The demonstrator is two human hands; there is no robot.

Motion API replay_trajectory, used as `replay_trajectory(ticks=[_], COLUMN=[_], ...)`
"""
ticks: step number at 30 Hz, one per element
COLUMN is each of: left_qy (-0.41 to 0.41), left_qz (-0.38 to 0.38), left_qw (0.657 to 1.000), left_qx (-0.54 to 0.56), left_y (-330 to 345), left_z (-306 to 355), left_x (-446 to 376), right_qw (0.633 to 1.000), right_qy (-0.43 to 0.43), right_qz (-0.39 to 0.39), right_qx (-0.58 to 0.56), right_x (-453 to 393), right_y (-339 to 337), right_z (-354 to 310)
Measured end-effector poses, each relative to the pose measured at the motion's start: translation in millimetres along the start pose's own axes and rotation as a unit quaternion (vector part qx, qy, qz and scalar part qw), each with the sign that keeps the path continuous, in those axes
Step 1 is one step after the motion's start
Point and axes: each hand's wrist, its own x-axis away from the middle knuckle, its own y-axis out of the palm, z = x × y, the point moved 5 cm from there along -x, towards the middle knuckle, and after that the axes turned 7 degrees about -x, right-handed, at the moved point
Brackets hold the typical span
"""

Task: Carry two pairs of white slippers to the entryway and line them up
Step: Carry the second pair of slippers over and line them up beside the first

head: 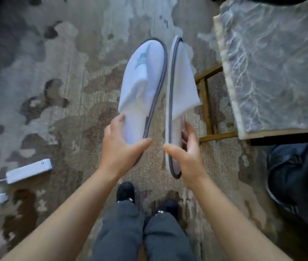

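Note:
I hold two white slippers with grey trim in the air above a patterned rug. My left hand (120,146) grips the heel end of the left slipper (142,81), whose toe points away from me and shows a faint blue logo. My right hand (185,155) grips the heel end of the right slipper (181,87), which is turned on its side with its sole edge toward the other slipper. The two slippers almost touch near the toes. No other slippers are in view.
A marble-topped table (273,68) with a wooden frame stands at the right. White power strips (29,171) with cables lie on the rug (64,81) at the left. A dark bag or garment (298,181) sits at the lower right. My black-shod feet (125,192) stand below.

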Motion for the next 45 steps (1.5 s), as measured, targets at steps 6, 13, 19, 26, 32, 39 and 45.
replay_trajectory(ticks=[6, 13, 19, 26, 32, 39, 45], left_qy=[0.06, 0.193, 0.341, 0.472, 0.551, 0.558, 0.542], left_qz=[-0.044, -0.204, -0.373, -0.555, -0.658, -0.755, -0.793], left_qw=[0.997, 0.959, 0.862, 0.677, 0.493, 0.309, 0.176], left_qx=[0.024, 0.044, -0.028, -0.102, -0.143, -0.154, -0.214], left_y=[-40.8, -22.2, 7.0, 31.3, 21.6, -35.8, -71.7], left_z=[96.9, 186.6, 227.6, 218.4, 152.2, 14.5, -77.4], left_x=[43.6, 65.3, 130.8, 299.3, 483.8, 681.3, 800.2], right_qw=[0.998, 0.972, 0.878, 0.69, 0.466, 0.262, 0.105], right_qy=[-0.053, -0.148, -0.212, -0.218, -0.161, -0.126, -0.117], right_qz=[0.006, 0.171, 0.398, 0.646, 0.813, 0.897, 0.918], right_qx=[-0.016, -0.063, -0.161, -0.244, -0.31, -0.332, -0.364], right_x=[73.0, 150.5, 249.5, 418.1, 573.0, 723.6, 808.3], right_y=[-26.0, -73.9, -86.3, -54.4, 28.5, 145.9, 216.9], right_z=[-88.7, -130.1, -108.8, -25.0, 80.5, 185.6, 258.5])
